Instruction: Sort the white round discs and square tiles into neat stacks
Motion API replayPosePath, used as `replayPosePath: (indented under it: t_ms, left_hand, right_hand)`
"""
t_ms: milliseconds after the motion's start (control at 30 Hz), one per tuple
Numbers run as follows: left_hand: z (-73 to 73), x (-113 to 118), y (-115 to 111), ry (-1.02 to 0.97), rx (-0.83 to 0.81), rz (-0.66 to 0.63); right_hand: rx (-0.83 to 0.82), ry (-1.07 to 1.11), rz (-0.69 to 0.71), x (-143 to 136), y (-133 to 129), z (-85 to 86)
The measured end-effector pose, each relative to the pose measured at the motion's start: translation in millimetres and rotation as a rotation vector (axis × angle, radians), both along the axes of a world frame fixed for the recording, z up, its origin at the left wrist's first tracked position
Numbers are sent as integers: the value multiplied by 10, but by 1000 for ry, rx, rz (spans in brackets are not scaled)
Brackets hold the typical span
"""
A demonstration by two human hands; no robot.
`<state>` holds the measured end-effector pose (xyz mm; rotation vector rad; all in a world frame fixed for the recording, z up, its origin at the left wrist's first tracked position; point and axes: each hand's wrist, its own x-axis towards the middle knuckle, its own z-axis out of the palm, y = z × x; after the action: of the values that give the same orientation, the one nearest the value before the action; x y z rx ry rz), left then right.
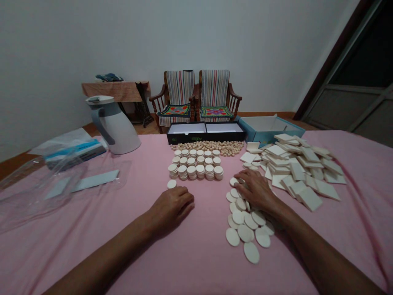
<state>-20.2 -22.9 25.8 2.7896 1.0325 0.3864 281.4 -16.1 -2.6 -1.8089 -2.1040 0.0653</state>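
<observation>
My left hand (173, 207) rests on the pink cloth with its fingers curled together; whatever is under them is hidden. Just beyond it lies a white disc (172, 184), in front of three rows of stacked white discs (200, 169). My right hand (256, 189) reaches onto the loose pile of white discs (245, 232), fingers bent over its far end, where it touches some discs. Small pale wooden pieces (211, 146) spread behind the stacks.
White square tiles (297, 164) are heaped at the right, before a blue box (267, 129). A black two-part tray (205, 132) stands at the back. Left are a white jug (118, 129), a blue packet (76, 153) and clear plastic packaging (123, 174).
</observation>
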Motion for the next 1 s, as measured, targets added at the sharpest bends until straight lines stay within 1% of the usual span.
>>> replayPosePath:
  t_ms: [67, 167, 300, 367, 433, 533, 633, 800, 900, 1000]
  left_hand:
    - [-1, 18, -10, 12, -4, 5]
    - [0, 44, -19, 13, -16, 6]
    - [3, 63, -22, -25, -44, 15]
    - [-2, 52, -16, -58, -57, 17]
    - [-16, 25, -1, -106, -60, 28]
    - [-48, -43, 42, -195, -38, 90]
    - [-71, -129, 101, -319, 24, 189]
    - [-58, -235, 196, -526, 114, 383]
    - [-65, -268, 255, -650, 79, 520]
    - [-130, -300, 324, -796, -45, 646]
  right_hand:
    - [-34, 41, 62, -73, -52, 20]
    - [-48, 140, 210, -203, -131, 26]
    - [-28, 339, 409, -348, -204, 55]
    - [4, 438, 454, -367, -210, 95]
    - [52, 509, 433, -347, -200, 145]
    - [125, 512, 320, -294, -179, 214]
    - [106, 390, 255, -305, -175, 265]
    - [-48, 75, 282, -490, -175, 305]
    - [-96, -15, 274, -583, -164, 299]
    - [-97, -69, 243, -624, -156, 286]
